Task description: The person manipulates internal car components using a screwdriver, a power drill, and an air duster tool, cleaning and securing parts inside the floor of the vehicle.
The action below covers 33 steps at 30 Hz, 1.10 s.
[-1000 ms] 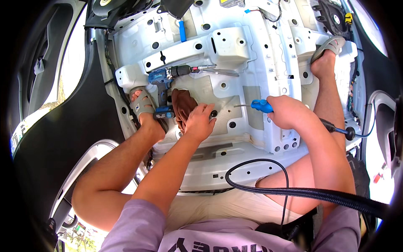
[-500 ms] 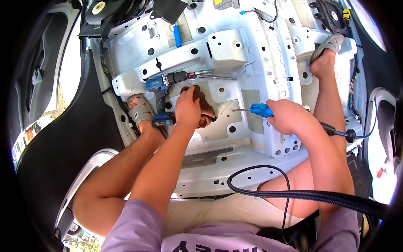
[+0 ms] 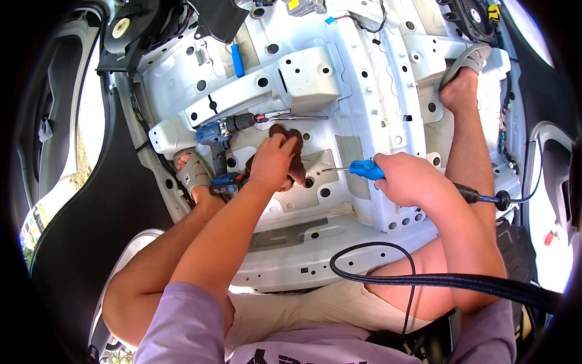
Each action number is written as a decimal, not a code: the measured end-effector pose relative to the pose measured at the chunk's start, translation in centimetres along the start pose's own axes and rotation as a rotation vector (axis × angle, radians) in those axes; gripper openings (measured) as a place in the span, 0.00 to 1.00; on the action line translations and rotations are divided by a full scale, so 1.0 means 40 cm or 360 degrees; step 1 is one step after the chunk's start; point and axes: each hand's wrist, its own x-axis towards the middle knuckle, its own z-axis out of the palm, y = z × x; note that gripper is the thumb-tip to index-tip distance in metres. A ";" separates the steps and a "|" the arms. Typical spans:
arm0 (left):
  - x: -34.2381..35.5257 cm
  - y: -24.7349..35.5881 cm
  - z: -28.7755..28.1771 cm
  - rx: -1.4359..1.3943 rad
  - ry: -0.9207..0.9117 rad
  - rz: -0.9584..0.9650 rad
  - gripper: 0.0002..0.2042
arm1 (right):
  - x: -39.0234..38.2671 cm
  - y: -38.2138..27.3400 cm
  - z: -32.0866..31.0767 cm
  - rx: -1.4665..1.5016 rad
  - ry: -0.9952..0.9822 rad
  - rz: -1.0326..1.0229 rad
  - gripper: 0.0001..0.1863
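My left hand presses a crumpled brown cloth against the white metal floor pan of a car body, fingers curled over it. My right hand is closed around a blue-handled tool with a thin metal shaft. Its tip points left toward the cloth, over a grey pad on the floor pan. Behind my right wrist, a black sleeve with a blue cable lies roughly in line with the tool; my hand hides whether they join. A blue cordless drill lies left of the cloth.
Farther ahead, a blue handle sticks out beside a white raised crossmember. A thin metal rod lies by the drill's nose. Black corded cable loops over my right thigh. Black trim borders the left; my sandalled feet flank the area.
The whole view has shifted slightly left and down. My left hand has moved right relative to the drill, and more cloth shows above its fingers. My right hand keeps its hold on the tool.
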 end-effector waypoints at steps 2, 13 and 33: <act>0.018 0.009 0.022 -0.0148 0.0148 -0.0259 0.21 | 0.002 -0.009 0.000 0.0005 -0.0018 0.0025 0.15; 0.049 0.033 -0.026 0.0125 -0.0312 0.0270 0.24 | -0.020 0.011 -0.009 0.0003 0.0009 -0.0011 0.14; -0.157 0.152 0.141 -0.0017 -0.0281 -0.0209 0.17 | -0.084 0.021 -0.009 0.0118 0.0174 -0.0123 0.13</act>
